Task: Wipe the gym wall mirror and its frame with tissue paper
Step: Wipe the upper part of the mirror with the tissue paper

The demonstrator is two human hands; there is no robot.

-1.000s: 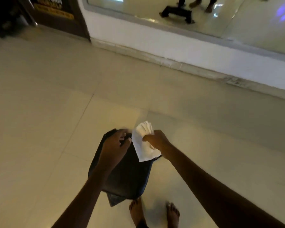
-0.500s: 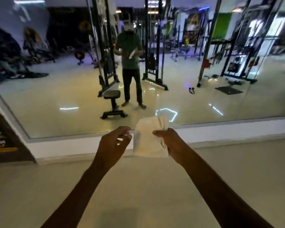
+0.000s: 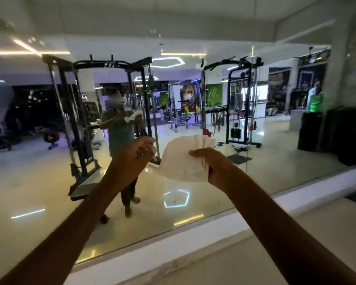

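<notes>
The right hand (image 3: 212,165) pinches a white tissue paper (image 3: 183,159) in front of the wall mirror (image 3: 275,140), not touching the glass. The tissue's long side runs up and down, its folded edges fanning upward. The left hand (image 3: 134,155), fingers curled, holds nothing, just beside the tissue.

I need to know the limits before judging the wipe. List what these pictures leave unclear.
- Head view: whether the tissue touches the mirror cannot be told; it is seen head-on.
- The right hand grips the tissue; its fingers are hidden behind the paper.
- The left hand is motion-blurred, so whether it holds anything is unclear.
- Dirt or streaks on the glass are lost among reflections.
- The mirror's left end is cut off by the picture edge.
</notes>
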